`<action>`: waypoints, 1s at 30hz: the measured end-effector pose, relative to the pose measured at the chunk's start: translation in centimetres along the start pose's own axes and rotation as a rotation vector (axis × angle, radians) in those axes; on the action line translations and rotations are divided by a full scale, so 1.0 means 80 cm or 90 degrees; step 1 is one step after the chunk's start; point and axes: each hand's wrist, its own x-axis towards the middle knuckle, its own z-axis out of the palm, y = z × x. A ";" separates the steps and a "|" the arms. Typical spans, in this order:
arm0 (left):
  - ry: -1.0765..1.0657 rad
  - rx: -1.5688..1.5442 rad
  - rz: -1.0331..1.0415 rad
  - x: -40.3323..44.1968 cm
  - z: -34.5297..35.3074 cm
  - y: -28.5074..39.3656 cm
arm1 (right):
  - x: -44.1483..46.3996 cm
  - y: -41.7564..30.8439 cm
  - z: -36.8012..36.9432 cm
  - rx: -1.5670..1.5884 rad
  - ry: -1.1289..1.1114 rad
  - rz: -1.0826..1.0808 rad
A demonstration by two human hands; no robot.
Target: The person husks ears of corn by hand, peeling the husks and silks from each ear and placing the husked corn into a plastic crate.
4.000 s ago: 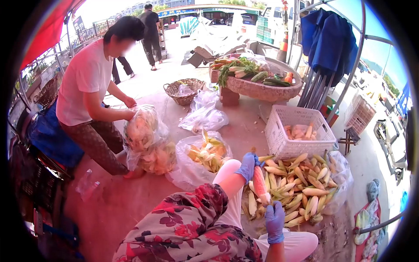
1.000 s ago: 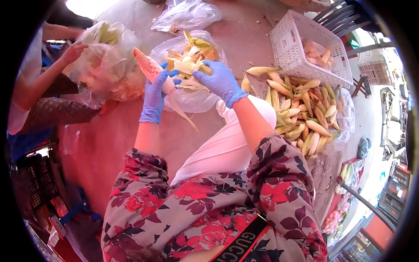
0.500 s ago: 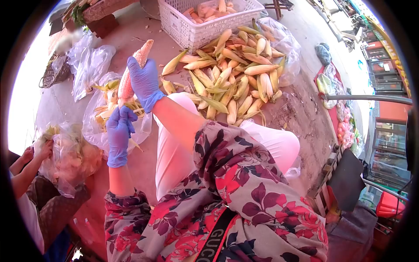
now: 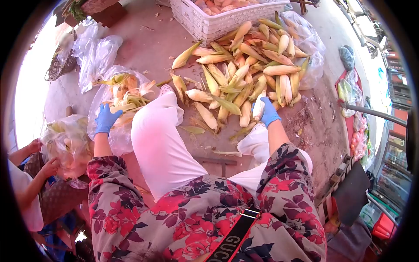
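My left hand [image 4: 107, 119], in a blue glove, hangs beside a clear plastic bag [image 4: 92, 114] of stripped corn husks [image 4: 126, 89]. Its fingers are spread and hold nothing. In front of my right knee, my right hand [image 4: 269, 112], also gloved in blue, is closed around a pale corn cob [image 4: 259, 107]. That hand is at the near edge of a heap of corn ears [image 4: 238, 83], most still in their husks. Part of the cob is hidden by the fingers.
Beyond the heap stands a white plastic crate [image 4: 209, 24] holding husked cobs. A clear bag [image 4: 312, 56] lies at the heap's right. On the left, another person's hands [image 4: 49, 167] hold a filled plastic bag [image 4: 67, 144]. A metal bar [image 4: 375, 111] juts in from the right.
My hands have moved apart. The left has let go of the cob's lower end and lowered beside the husk bag; the right has swung across to the heap's near right edge.
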 end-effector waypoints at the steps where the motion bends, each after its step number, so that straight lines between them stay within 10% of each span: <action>1: 0.123 -0.047 0.106 0.002 -0.017 0.031 | -0.003 0.001 0.009 0.002 0.005 0.025; 6: 0.350 -0.361 0.441 -0.063 -0.146 0.241 | 0.023 -0.106 0.151 -0.153 -0.225 0.018; 14: 0.391 -0.440 0.420 -0.053 -0.129 0.345 | 0.082 -0.303 0.353 -0.158 -0.530 -0.267; 17: 0.322 -0.384 0.338 -0.028 -0.090 0.331 | 0.059 -0.212 0.318 -0.355 -0.245 -0.323; 20: 0.338 -0.389 0.390 -0.022 -0.096 0.338 | 0.105 -0.102 0.231 -0.469 -0.093 -0.061; 22: 0.329 -0.387 0.401 -0.017 -0.104 0.346 | 0.219 0.009 0.101 -1.350 -0.253 -0.536; 23: 0.322 -0.390 0.410 -0.016 -0.105 0.353 | 0.162 0.040 0.105 -0.937 -0.090 -0.128; 24: 0.308 -0.390 0.404 -0.031 -0.108 0.355 | 0.133 0.071 0.094 -1.080 -0.129 -0.096; 30: 0.226 -0.416 0.424 -0.034 -0.102 0.383 | 0.094 0.152 0.071 -1.103 0.092 -0.285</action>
